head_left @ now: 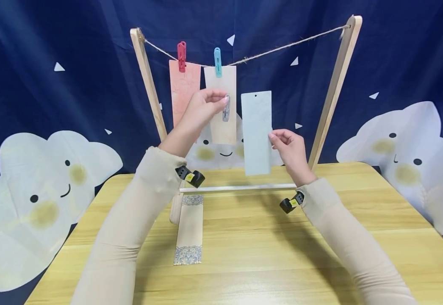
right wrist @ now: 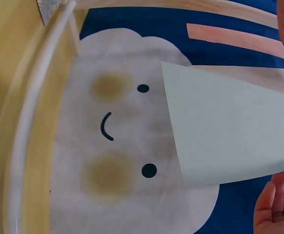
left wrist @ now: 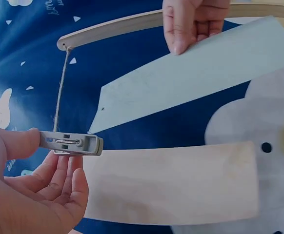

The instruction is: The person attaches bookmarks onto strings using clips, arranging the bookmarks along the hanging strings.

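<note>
In the head view, the left hand (head_left: 208,103) pinched a gray clothespin (head_left: 226,112) before a cream card (head_left: 221,133), and the right hand (head_left: 291,150) pinched a pale blue card (head_left: 256,135) by its right edge. Farther left, a red clothespin (head_left: 181,57) held a pink card (head_left: 183,91) on the string (head_left: 290,45); a blue clothespin (head_left: 217,62) held the cream one. A patterned card (head_left: 190,222) lay on the tabletop (head_left: 252,262), left of the middle. In the left wrist view, the gray clothespin sat between thumb and fingers, near the pale blue card's holed end. In the right wrist view, that card's lower end overlapped a white cloud (right wrist: 83,114).
</note>
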`<action>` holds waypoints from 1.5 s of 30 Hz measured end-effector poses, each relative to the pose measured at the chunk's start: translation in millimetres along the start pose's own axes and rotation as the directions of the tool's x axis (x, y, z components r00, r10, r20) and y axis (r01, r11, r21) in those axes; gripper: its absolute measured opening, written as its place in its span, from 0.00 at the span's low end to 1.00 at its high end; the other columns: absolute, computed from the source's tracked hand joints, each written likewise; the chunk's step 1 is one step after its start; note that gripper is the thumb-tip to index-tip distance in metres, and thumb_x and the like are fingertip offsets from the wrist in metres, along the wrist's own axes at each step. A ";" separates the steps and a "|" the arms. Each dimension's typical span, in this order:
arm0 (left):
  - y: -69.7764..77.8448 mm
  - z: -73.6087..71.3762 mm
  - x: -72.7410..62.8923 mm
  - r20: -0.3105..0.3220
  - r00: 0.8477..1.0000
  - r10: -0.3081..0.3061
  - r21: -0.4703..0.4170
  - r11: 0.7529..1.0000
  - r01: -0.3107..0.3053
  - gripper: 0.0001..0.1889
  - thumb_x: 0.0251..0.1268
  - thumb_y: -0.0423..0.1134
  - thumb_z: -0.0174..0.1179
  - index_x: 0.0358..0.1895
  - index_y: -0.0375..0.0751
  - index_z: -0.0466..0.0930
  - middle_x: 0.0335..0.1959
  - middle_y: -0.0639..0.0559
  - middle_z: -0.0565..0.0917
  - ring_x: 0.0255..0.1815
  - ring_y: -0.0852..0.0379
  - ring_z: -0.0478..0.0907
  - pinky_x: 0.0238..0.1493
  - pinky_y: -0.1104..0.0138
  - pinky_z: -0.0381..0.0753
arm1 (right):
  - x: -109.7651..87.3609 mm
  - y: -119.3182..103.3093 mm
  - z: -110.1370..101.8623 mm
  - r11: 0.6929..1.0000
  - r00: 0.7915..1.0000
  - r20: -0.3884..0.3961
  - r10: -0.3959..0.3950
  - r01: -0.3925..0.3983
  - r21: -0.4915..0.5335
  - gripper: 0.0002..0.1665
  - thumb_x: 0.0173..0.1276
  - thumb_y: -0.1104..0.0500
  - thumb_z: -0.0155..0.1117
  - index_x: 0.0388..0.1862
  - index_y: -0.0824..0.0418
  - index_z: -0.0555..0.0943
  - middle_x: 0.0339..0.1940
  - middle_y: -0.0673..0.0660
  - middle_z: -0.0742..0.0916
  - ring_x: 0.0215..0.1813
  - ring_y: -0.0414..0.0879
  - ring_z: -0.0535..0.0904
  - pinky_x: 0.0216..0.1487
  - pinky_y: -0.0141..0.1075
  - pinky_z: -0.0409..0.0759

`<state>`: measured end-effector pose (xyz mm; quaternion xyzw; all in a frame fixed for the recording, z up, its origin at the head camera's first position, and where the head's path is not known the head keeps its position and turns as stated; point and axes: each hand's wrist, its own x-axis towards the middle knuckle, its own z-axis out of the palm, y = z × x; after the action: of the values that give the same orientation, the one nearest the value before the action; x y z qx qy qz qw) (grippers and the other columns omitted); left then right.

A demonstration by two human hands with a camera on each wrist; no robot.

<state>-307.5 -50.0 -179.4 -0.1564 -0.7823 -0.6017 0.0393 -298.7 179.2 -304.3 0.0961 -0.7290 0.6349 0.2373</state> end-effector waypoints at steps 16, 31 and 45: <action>63.6 13.3 33.4 -0.096 0.995 0.042 -0.114 0.992 -0.053 0.13 0.66 0.33 0.56 0.53 0.38 0.79 0.45 0.50 0.80 0.46 0.61 0.74 0.46 0.77 0.72 | 19.7 -11.8 6.3 0.996 0.997 -0.082 0.002 0.006 0.088 0.04 0.65 0.61 0.64 0.34 0.62 0.83 0.24 0.46 0.84 0.30 0.38 0.76 0.34 0.28 0.76; 97.1 41.4 48.5 -0.388 0.915 0.115 0.097 0.992 -0.083 0.11 0.66 0.44 0.58 0.49 0.48 0.81 0.43 0.58 0.84 0.43 0.66 0.77 0.42 0.79 0.71 | 27.0 -20.0 12.8 0.992 0.992 -0.115 -0.053 0.065 0.105 0.03 0.65 0.62 0.63 0.33 0.61 0.83 0.24 0.46 0.84 0.27 0.39 0.75 0.32 0.27 0.74; 89.1 52.1 59.9 -0.497 0.851 0.173 0.108 0.985 -0.137 0.10 0.65 0.45 0.58 0.46 0.50 0.83 0.40 0.60 0.85 0.40 0.68 0.78 0.41 0.79 0.70 | 30.5 -23.6 15.2 0.989 0.988 -0.116 -0.103 0.114 0.089 0.05 0.67 0.60 0.62 0.35 0.62 0.82 0.24 0.47 0.82 0.28 0.40 0.72 0.33 0.30 0.70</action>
<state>-331.6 31.7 -96.0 -0.0550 -0.7497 -0.5894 0.2959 -318.2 165.3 -270.5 0.1115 -0.6771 0.6595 0.3069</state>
